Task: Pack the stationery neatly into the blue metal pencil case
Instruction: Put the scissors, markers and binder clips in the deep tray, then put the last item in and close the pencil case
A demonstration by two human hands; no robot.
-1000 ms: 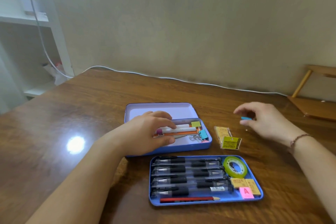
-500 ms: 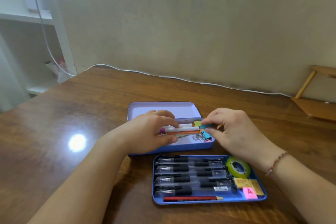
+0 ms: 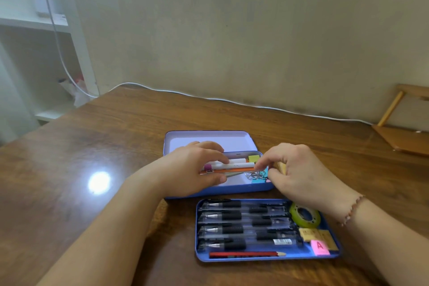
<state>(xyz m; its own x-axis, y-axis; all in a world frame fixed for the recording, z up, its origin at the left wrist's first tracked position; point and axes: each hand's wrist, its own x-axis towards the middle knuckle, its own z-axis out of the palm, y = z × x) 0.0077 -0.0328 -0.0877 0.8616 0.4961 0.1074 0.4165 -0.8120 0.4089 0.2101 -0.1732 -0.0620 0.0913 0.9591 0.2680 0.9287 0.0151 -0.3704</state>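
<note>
Your left hand fingers curl over the pens, thumb pressing the tin, stiff and light, beneath them. Your right hand fingertips pinch toward the slippery clips just below; whether they hold one, you cannot tell.

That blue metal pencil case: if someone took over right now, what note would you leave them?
Left hand: steadies the white and orange pens in the open blue metal pencil case.
Right hand: fingertips at the pens' right end, over the binder clips; whether it holds anything is unclear.
Done: blue inner tray holds black pens, green tape roll, red pencil.
Left: seat the tray, shut the case.
</note>
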